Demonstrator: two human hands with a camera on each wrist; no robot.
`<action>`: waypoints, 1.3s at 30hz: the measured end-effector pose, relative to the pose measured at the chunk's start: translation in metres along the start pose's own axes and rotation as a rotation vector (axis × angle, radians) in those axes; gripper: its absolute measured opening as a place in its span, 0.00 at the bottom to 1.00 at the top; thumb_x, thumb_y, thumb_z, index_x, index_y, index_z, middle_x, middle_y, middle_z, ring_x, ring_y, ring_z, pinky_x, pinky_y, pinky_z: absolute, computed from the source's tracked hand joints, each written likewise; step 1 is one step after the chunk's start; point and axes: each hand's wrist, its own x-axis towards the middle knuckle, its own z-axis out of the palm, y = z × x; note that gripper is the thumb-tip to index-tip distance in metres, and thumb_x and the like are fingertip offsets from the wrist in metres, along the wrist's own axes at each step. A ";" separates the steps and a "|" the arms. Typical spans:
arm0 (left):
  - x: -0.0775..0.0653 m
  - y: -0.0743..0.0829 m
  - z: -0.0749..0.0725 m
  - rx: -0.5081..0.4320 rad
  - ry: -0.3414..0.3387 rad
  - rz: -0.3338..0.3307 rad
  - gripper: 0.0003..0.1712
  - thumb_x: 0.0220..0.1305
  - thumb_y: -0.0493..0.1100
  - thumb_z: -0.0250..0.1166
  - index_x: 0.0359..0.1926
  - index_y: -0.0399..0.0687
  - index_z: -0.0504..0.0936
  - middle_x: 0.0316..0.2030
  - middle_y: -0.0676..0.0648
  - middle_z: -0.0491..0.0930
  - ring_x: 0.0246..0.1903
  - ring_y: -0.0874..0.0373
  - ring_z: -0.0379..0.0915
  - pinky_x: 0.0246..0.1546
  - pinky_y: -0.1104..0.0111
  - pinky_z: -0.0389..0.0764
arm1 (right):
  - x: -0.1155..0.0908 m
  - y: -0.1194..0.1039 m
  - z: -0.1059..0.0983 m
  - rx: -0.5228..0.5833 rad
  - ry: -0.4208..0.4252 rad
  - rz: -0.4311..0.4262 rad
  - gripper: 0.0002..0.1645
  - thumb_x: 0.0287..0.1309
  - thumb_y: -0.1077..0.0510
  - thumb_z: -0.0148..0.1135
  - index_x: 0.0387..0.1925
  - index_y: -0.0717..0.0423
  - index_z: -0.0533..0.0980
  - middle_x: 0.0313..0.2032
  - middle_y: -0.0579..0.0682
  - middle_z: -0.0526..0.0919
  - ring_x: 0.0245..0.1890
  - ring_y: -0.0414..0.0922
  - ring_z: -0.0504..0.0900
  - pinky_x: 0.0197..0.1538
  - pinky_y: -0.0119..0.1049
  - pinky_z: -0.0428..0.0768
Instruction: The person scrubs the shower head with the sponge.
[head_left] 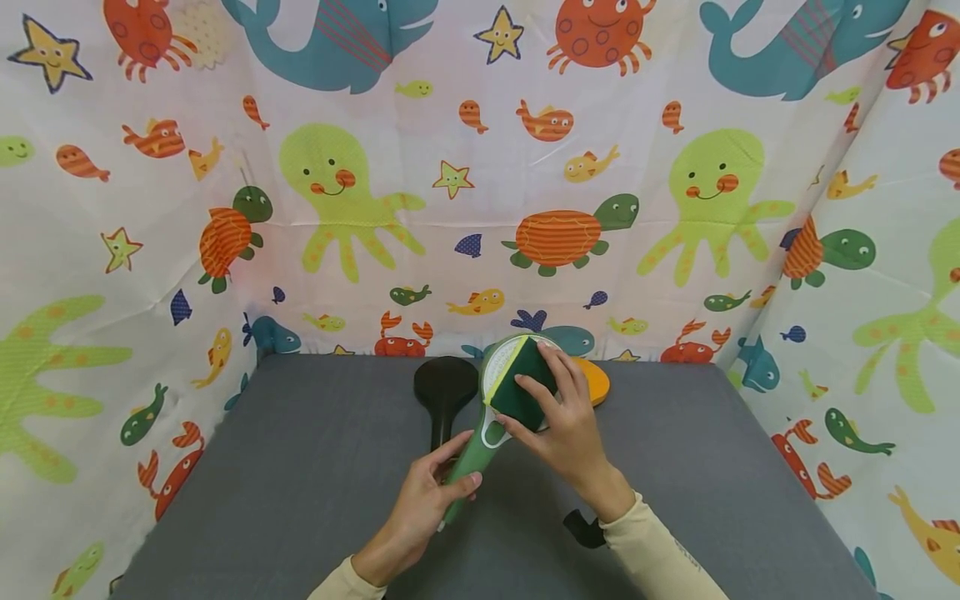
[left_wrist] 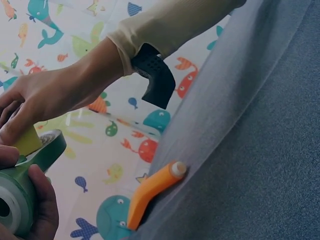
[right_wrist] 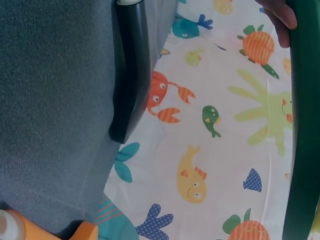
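My left hand (head_left: 427, 500) grips the handle of a green shower head (head_left: 474, 458), which is held up at a slant above the table. Its round, pale spray face (head_left: 498, 367) is turned up and partly covered. My right hand (head_left: 573, 429) holds a sponge (head_left: 527, 385) with a dark green scouring side and a yellow side against that face, fingers spread over the green side. Part of the sponge (left_wrist: 29, 142) also shows in the left wrist view. Behind the hands lie a black shower head (head_left: 446, 390) and an orange shower head (head_left: 596, 382), the latter partly hidden.
A grey cloth-covered table (head_left: 300, 467) lies under the hands. A curtain printed with sea animals (head_left: 465, 217) surrounds it at the back and sides. A dark wrist mount (head_left: 583, 530) sits at the right sleeve.
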 end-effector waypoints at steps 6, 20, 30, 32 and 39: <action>0.000 0.001 0.001 0.009 0.008 -0.002 0.34 0.62 0.38 0.67 0.69 0.46 0.69 0.63 0.39 0.73 0.44 0.54 0.75 0.41 0.66 0.81 | -0.001 -0.002 0.002 -0.006 0.011 -0.029 0.34 0.58 0.28 0.58 0.50 0.50 0.79 0.66 0.62 0.70 0.65 0.62 0.67 0.60 0.61 0.73; 0.000 0.001 0.002 0.044 0.015 0.011 0.35 0.61 0.38 0.69 0.69 0.46 0.70 0.62 0.39 0.74 0.44 0.54 0.74 0.40 0.66 0.82 | 0.005 0.002 0.003 0.005 0.042 0.002 0.34 0.60 0.29 0.58 0.51 0.52 0.78 0.68 0.63 0.67 0.65 0.62 0.66 0.56 0.61 0.76; 0.001 0.000 0.003 0.074 0.019 0.030 0.35 0.61 0.38 0.69 0.68 0.48 0.70 0.59 0.39 0.76 0.42 0.53 0.75 0.40 0.66 0.82 | 0.008 -0.002 0.006 0.022 0.031 -0.007 0.32 0.60 0.30 0.58 0.51 0.50 0.78 0.67 0.63 0.68 0.65 0.62 0.66 0.55 0.61 0.78; 0.002 -0.001 0.004 0.073 0.019 0.029 0.35 0.61 0.39 0.69 0.69 0.47 0.70 0.59 0.39 0.75 0.42 0.53 0.75 0.40 0.66 0.82 | 0.007 -0.003 0.006 0.024 0.017 -0.011 0.32 0.59 0.30 0.58 0.51 0.50 0.78 0.67 0.62 0.68 0.65 0.62 0.66 0.56 0.61 0.77; 0.003 -0.002 0.004 0.064 0.048 0.010 0.36 0.61 0.35 0.67 0.70 0.44 0.68 0.60 0.39 0.74 0.45 0.53 0.74 0.40 0.66 0.82 | 0.006 -0.008 0.005 0.022 -0.005 -0.049 0.30 0.60 0.30 0.57 0.50 0.47 0.80 0.65 0.62 0.71 0.63 0.61 0.68 0.54 0.60 0.79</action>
